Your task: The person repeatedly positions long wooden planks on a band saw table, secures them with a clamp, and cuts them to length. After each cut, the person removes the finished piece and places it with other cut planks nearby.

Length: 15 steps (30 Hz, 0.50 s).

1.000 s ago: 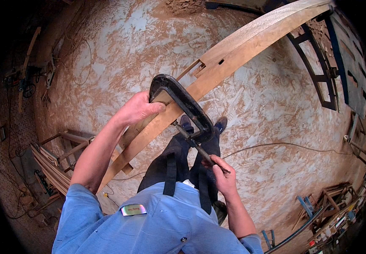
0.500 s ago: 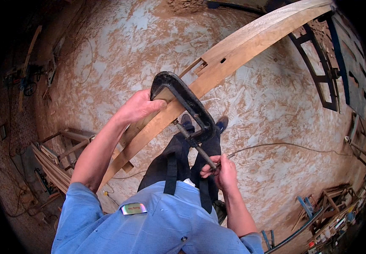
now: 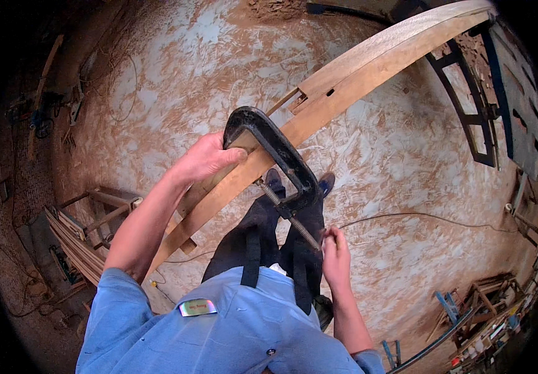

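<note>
One grip, your left hand [image 3: 209,160], holds the wooden beam [image 3: 320,117], seemingly steadying the clamp [image 3: 272,148], while your right hand [image 3: 336,258], closure unclear, sits beside its five-o'clock screw [image 3: 304,232].

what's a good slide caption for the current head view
Left hand at a black C-clamp around a long wooden beam, right hand beside the end of its threaded screw.
</note>
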Each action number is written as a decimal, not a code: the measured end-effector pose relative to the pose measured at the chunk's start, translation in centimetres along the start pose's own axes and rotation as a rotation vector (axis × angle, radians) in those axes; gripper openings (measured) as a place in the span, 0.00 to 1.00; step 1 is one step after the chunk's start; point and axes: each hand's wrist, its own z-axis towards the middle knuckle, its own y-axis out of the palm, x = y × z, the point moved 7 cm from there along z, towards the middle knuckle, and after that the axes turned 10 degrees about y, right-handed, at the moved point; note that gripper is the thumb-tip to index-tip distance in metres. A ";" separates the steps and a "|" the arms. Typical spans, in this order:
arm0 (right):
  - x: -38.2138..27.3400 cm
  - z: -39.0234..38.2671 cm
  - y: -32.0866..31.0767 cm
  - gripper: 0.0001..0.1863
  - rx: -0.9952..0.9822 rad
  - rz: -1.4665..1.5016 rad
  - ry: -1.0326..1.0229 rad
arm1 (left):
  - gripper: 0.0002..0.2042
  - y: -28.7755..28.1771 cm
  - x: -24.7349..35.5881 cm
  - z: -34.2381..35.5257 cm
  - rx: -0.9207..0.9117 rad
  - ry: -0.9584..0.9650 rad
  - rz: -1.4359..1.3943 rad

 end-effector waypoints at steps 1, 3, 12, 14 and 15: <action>-2.3 -1.0 -0.1 0.19 0.069 -0.194 -0.314 | 0.12 0.0 0.1 0.0 0.018 0.019 -0.022; -5.1 -3.9 0.8 0.24 0.191 -0.583 -0.818 | 0.12 -0.1 0.0 0.0 0.035 0.020 -0.021; -1.1 -1.6 1.7 0.10 -0.070 -0.112 -0.320 | 0.14 -0.2 -1.3 -0.1 0.004 -0.016 -0.036; -1.3 -1.7 1.4 0.10 -0.059 -0.107 -0.380 | 0.20 -0.2 -1.5 -0.1 -0.017 -0.038 -0.027; -1.0 -1.6 1.7 0.10 -0.126 -0.076 -0.337 | 0.20 -0.2 -1.5 0.0 -0.019 -0.033 -0.023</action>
